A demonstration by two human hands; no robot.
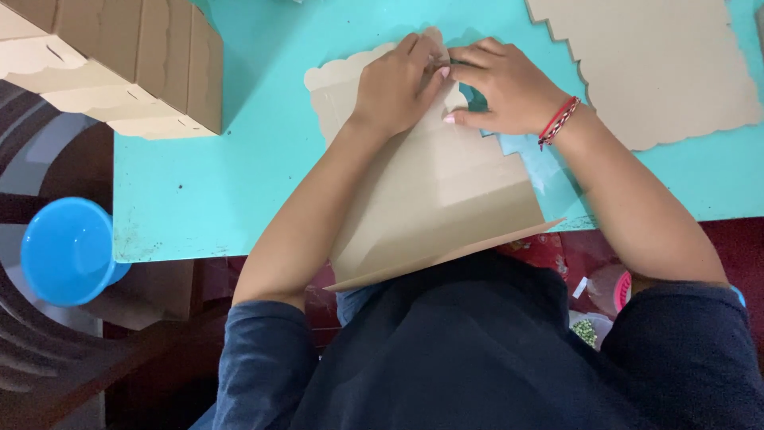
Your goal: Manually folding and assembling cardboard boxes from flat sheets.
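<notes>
Cardboard sheet point(434, 199), die-cut with scalloped edges, lies flat on the turquoise worktop point(239, 159), its near edge hanging over toward our body. Going from the left: a blue plastic bowl point(68, 251) sits off the worktop's edge, and a stack of folded cardboard boxes point(127, 64) fills the far left corner. Then comes our left hand point(398, 84), palm down on the sheet's far flap, its grip pinching that flap's tip between fingers and thumb. Just beside it, our right hand point(505, 84), with a red braided bracelet point(559, 121) at the wrist, has its fingertips touching the left's, pinching the same tip. We judge the step to be folding or locking this far flap; the next move would call for steady pressure along the crease. Farthest right, another flat cardboard blank point(660, 64) lies well apart.
</notes>
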